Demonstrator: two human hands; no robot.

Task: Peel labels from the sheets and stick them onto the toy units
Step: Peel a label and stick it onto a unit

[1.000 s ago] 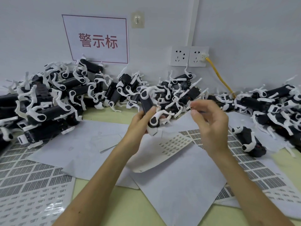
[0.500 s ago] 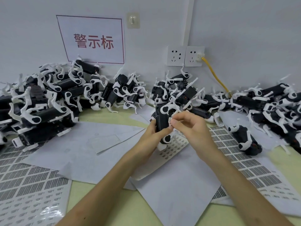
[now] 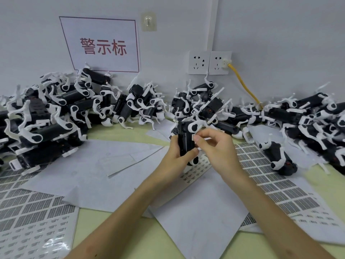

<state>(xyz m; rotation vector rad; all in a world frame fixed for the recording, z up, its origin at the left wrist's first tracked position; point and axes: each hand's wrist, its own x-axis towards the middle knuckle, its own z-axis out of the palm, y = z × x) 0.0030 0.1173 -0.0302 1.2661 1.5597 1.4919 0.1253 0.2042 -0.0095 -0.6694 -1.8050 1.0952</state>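
My left hand (image 3: pixel 176 156) grips a black toy unit with white legs (image 3: pixel 185 139), held upright above the table's middle. My right hand (image 3: pixel 214 144) is against the unit's right side, its thumb and forefinger pinching a small white label (image 3: pixel 195 136) pressed onto the black body. A label sheet (image 3: pixel 196 171) with small printed stickers lies right under both hands, partly hidden by them.
Heaps of black-and-white toy units (image 3: pixel 56 116) line the wall left, centre and right (image 3: pixel 308 120). One unit (image 3: pixel 278 157) lies apart at right. Label sheets (image 3: pixel 31 217) and blank backing papers (image 3: pixel 196 217) cover the green table. A yellow cable (image 3: pixel 242 85) hangs from the wall socket.
My left hand turned the unit upright and lowered it. My right hand came down from mid-air to the unit and brought the label onto its side.
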